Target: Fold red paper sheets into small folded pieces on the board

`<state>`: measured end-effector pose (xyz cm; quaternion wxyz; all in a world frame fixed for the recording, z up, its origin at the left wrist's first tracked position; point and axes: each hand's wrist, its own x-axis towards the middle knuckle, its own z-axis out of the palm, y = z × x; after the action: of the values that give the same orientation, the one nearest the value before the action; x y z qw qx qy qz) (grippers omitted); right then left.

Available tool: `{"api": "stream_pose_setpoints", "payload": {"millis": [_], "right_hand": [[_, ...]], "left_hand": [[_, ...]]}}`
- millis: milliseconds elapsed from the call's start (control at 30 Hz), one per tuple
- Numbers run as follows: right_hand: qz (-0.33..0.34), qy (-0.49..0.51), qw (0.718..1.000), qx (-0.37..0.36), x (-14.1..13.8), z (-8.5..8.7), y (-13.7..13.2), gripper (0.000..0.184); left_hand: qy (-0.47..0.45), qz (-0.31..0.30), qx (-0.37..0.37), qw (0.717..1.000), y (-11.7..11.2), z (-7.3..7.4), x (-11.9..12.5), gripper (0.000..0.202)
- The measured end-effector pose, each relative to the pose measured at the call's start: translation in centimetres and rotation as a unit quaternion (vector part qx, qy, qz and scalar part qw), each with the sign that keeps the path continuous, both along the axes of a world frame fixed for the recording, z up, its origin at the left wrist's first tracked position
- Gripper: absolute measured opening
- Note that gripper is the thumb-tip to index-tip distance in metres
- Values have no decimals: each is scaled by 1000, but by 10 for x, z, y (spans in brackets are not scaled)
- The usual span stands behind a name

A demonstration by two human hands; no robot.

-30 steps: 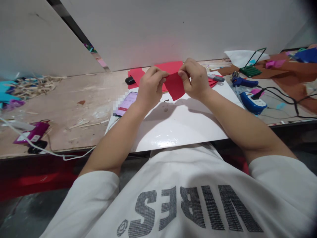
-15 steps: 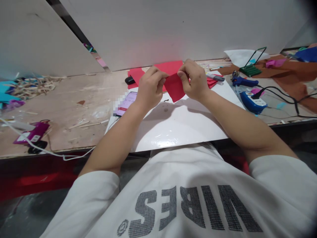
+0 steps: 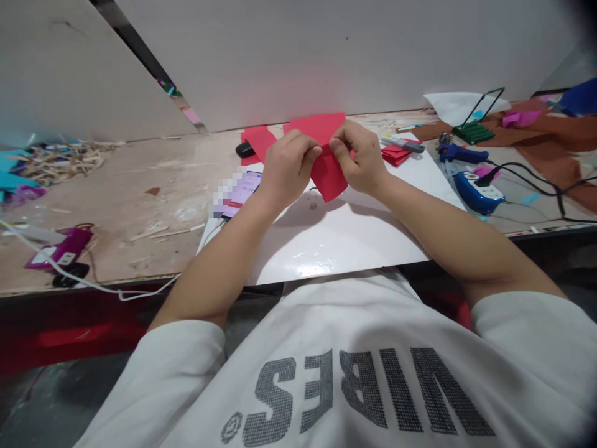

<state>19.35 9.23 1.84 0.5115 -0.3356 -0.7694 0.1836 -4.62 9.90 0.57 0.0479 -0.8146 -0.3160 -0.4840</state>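
A piece of red paper (image 3: pixel 329 176) is pinched between my two hands above a white board (image 3: pixel 317 249). My left hand (image 3: pixel 290 163) is closed on its left side, thumb against fingertips. My right hand (image 3: pixel 358 154) grips the right side in the same way. The lower part of the paper hangs below my fingers, while red paper also shows behind my hands. More red sheets lie at the back left, by a black object (image 3: pixel 244 150). To the right, a grey-handled cutter (image 3: pixel 408 145) rests on a stack of red pieces (image 3: pixel 396 155).
A phone (image 3: pixel 240 190) lies left of my left hand. On the right are a blue glue gun (image 3: pixel 464 154), a blue power strip (image 3: pixel 479 191) with a black cable and a green stand (image 3: pixel 473 132). Wood scraps (image 3: pixel 69 162) and a purple power strip (image 3: pixel 65 247) are at left.
The hanging part of the red paper has dropped slightly toward me and turned. My fingers have shifted a little along it, my right hand moving slightly left.
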Motion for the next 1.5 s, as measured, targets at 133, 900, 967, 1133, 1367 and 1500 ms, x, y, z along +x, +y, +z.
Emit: {"api": "stream_pose_setpoints", "payload": {"millis": [133,900,967,1133,1367,1500], "right_hand": [[2,-16,1000,22,-1,-9,7,82],[-41,-137,987,80,0,-17,19,84],[-46,-136,986,89,6,-19,27,81],[-43,-52,995,70,15,-19,39,80],[80,189,958,-199,-13,-9,20,78],[54,219,954,-198,-19,-6,10,61]], "left_hand": [[30,-1,-10,999,2,-3,-1,72],[-98,42,-96,990,-6,23,-23,70],[-107,48,-90,989,-1,24,-29,69],[-144,64,-62,986,18,20,-44,69],[-226,74,-52,970,26,-8,-22,78],[-206,56,-76,974,18,-19,0,78]]}}
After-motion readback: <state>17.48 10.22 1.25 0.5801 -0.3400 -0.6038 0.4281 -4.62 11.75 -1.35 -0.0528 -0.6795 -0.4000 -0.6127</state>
